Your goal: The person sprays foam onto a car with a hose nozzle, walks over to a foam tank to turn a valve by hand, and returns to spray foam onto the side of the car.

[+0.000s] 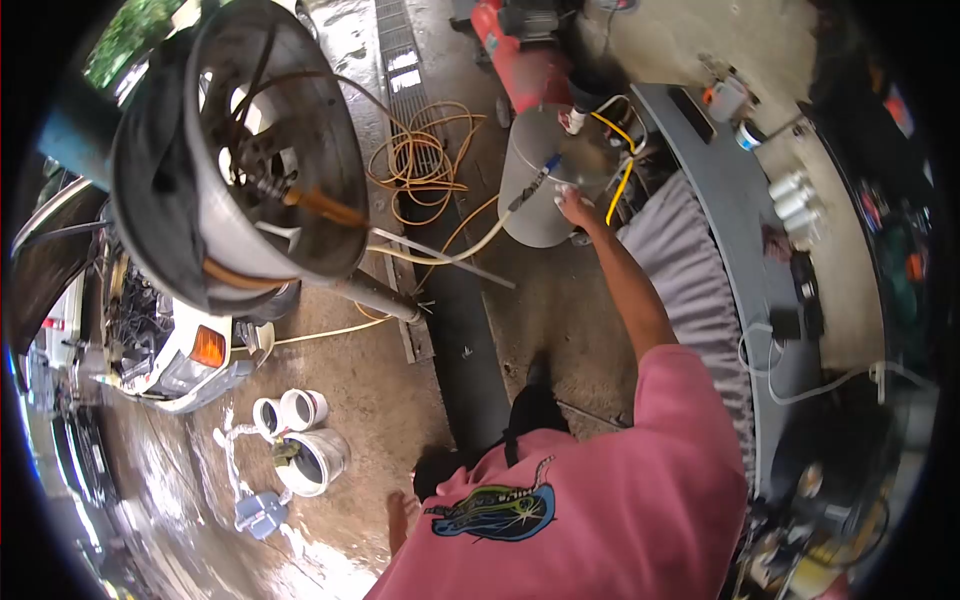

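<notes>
Right hand (575, 206) at gray cylinder (533, 222), grip unclear, hose end (530, 188) just beside, left hand (400, 516) empty, fingers loose

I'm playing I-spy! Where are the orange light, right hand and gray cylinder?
Orange light (208, 347): head view, on its lens.
Right hand (573, 205): head view, its middle.
Gray cylinder (538, 212): head view, its curved surface.

1 fisheye view, black vignette, edges heavily bent and soft. Daylight from upper left, foliage (135, 35) bright. Glare on wet floor (165, 490) lower left, shine on drain grate (394, 35). Far right dim. Blurry smudge over red machine (525, 80).
</notes>
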`<state>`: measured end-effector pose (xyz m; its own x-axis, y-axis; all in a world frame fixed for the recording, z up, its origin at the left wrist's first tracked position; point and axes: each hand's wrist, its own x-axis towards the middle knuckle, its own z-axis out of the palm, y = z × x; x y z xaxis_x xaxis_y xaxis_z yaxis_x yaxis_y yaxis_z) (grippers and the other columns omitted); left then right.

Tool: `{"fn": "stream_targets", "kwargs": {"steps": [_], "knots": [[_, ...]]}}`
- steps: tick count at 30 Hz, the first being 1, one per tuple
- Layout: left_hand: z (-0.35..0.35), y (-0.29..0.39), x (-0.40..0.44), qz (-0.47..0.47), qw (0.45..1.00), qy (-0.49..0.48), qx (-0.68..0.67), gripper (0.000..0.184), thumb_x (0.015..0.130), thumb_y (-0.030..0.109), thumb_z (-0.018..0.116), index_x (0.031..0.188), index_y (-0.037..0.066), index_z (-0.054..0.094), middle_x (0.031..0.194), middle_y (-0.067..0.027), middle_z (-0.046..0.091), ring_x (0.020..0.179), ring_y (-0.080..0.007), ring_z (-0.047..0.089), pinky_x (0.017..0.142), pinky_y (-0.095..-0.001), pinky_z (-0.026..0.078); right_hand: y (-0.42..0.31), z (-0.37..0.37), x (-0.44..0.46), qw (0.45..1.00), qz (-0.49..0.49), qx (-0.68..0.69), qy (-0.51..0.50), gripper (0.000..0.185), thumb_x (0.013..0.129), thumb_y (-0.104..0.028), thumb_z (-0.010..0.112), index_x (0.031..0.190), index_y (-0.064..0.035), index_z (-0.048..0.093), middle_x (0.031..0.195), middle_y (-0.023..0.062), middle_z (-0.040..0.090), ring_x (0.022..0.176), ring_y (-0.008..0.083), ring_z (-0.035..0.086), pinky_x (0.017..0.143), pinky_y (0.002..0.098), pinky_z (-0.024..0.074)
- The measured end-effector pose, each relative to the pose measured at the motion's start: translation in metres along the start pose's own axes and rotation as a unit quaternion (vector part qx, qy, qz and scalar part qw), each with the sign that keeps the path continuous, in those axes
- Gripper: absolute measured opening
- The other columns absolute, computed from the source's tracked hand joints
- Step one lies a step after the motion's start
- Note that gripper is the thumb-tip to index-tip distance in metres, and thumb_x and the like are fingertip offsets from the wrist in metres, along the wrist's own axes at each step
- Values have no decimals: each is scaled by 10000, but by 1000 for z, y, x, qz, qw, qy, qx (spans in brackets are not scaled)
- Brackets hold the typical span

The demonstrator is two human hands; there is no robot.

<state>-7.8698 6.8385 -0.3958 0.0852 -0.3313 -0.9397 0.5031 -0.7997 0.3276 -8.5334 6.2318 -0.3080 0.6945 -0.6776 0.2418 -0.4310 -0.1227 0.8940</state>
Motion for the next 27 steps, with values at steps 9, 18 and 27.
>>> {"fn": "stream_targets", "kwargs": {"steps": [9,18,27], "knots": [[128,-58,-156,102,929,275,226,260,797,282,502,943,67,521,870,-95,531,791,-205,563,615,-327,479,5,72,66,885,219,403,-80,346,750,-230,565,1061,-88,519,1049,104,502,992,282,471,830,392,413],[155,23,-174,175,946,230,144,329,862,248,461,1142,85,406,1008,-91,474,779,-203,593,573,-300,479,8,76,73,897,230,367,-93,281,722,-246,576,950,-85,551,958,64,493,934,217,481,732,310,443],[162,26,-165,162,953,164,196,305,871,251,469,1132,98,438,1014,-97,500,772,-188,595,550,-261,472,-33,39,40,767,381,480,-188,144,768,-151,489,761,-66,605,743,123,602,643,258,595,584,365,485]]}}
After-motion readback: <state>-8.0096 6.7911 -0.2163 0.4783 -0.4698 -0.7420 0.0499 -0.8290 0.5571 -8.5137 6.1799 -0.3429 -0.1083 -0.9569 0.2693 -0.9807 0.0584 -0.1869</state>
